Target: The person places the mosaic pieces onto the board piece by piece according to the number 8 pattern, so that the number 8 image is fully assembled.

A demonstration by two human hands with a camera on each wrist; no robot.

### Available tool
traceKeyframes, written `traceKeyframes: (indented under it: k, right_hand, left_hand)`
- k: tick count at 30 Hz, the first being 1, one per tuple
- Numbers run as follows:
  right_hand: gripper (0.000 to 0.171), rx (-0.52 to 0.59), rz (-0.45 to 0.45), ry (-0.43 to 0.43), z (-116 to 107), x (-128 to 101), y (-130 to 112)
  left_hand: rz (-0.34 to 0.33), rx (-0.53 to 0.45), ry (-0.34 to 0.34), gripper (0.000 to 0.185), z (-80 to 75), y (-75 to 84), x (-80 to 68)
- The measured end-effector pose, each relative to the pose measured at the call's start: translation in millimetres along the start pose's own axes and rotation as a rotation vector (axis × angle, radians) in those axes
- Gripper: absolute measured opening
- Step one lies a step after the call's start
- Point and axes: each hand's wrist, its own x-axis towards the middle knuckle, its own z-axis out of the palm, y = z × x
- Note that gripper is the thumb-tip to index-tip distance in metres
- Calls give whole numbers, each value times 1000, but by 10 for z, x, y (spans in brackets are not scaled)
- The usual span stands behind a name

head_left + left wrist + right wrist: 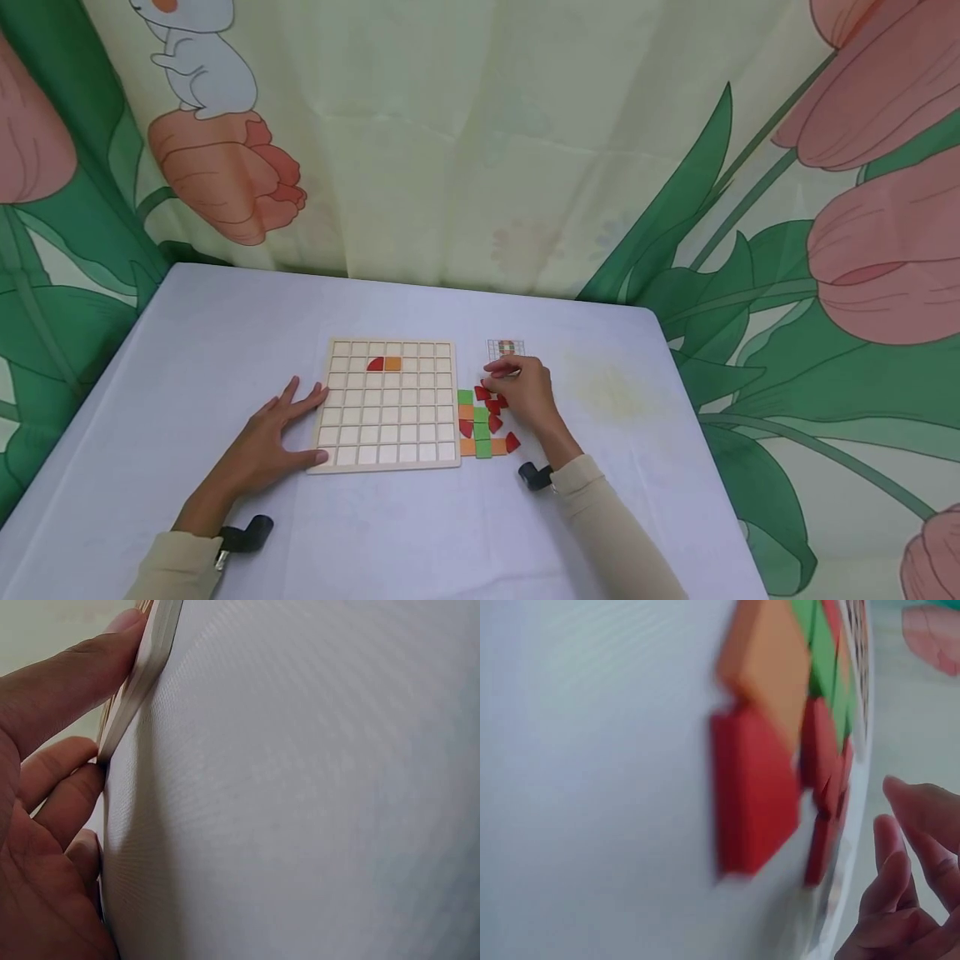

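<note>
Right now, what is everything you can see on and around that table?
Wooden grid board: one, pale wood, middle of the table, mostly bare squares.
Pieces in the board: two, a red quarter-round and an orange square, side by side in the second row.
Loose pieces: a cluster of green, orange and red, just right of the board.
Pattern card: one, small, behind the loose pieces.
Tablecloth: one, pale lilac-white.
Curtain: cream with pink tulips, green leaves and a cartoon animal, behind the table.
Left hand: flat on the cloth, fingertips against the board's left edge.
Right hand: fingers curled over the red loose pieces.
</note>
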Motion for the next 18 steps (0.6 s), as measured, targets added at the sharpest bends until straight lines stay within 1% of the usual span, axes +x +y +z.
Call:
traceKeyframes:
  k: [5,12,18]
  right_hand:
    - [21,-22,37,-15,-66,-25,86]
    - [23,-102,66,-9,-41,-9,120]
    - [22,-123,66,-31,-25,5,120]
  left_hand:
    - [5,-1,1,105,7,-18,5]
    - [5,0,-3,106,10,-24,21]
    - [-6,4,0,107,9,-23,19]
